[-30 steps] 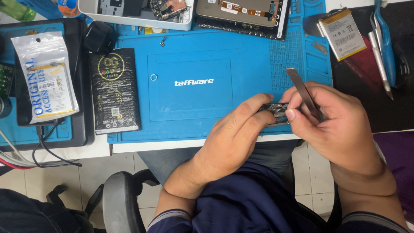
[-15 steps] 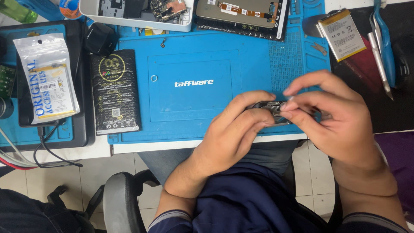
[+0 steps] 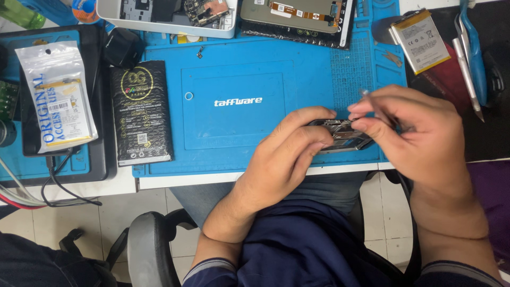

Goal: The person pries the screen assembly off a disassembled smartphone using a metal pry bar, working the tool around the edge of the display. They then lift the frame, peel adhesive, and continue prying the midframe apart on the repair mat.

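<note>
Both hands meet over the near right part of the blue work mat (image 3: 239, 122), and the thing between them is a small dark metal frame piece (image 3: 342, 135), thin and cut through with openings. The left hand (image 3: 287, 154) has its fingers curled over the frame's left end, pressed down on it from above with the thumb tucked under, so the part is pinched along its edge. The right hand (image 3: 419, 138) closes thumb and forefinger together on a slim pair of tweezers (image 3: 372, 103), whose grey tip pokes out above the fingertips; whether the tips bite on anything, I cannot tell.

That frame looks light and stiff yet thin, the sort that could bend or slip if squeezed in the middle, so the outer rails look like the safest hold, away from the fine parts inside.

Moving outward: far along the mat sits an opened phone body (image 3: 170, 13) in a white tray, and to its right a display panel (image 3: 297, 18) lying face down. On the far right lies a flat battery (image 3: 419, 40) beside a blue-handled tool (image 3: 473, 48). On the left, a black packet (image 3: 141, 114) rests on the mat's edge, and further left a clear plastic pouch (image 3: 56, 98).
</note>
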